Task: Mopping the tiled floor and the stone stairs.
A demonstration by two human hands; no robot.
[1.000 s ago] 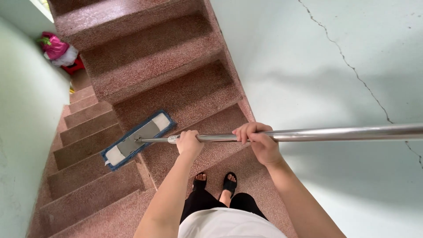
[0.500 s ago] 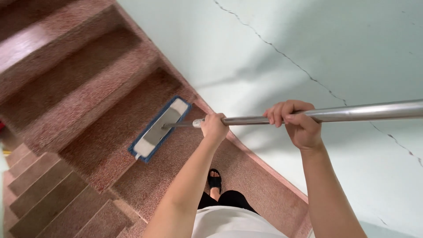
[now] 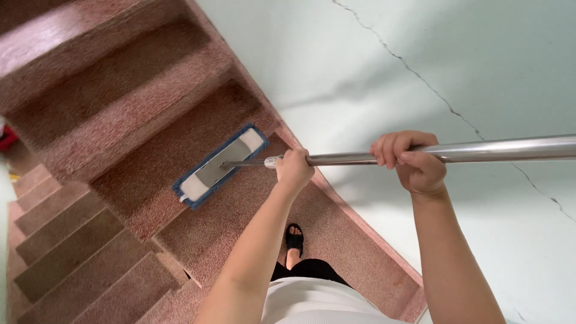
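One flat mop, one metal pole [image 3: 480,150], two hands, one sandalled foot [image 3: 293,239] in view. Stairs [image 3: 132,156] were reddish speckled stone; about three treads climbed toward the top left, and a second flight of roughly five treads dropped away at the lower left. One pale green wall [image 3: 372,66] carried one long crack [image 3: 420,78] running diagonally.

Left hand [image 3: 294,170] was closed in a full fist around the pole's lower end, just beside the pale collar where the pole narrows to a thin rod. Right hand [image 3: 413,163] was wrapped over the pole from above, fingers [image 3: 393,146] curled tight, thumb under; well apart from the left hand along the shaft. Both held the pole, nothing else. The pole ran nearly level from the right edge of the head view to the mop head.

Mop head [image 3: 221,166], a grey plate with a blue-edged pad, lay flat on a tread, tilted diagonally, its upper end near the wall and the foot of the next riser.

Against half a second before: the mop head sat a little higher and more to the right on the same tread, and closer to the wall. Both hands had shifted slightly right with it; grips unchanged. A red object [image 3: 6,139] showed at the left edge, too cropped to identify.
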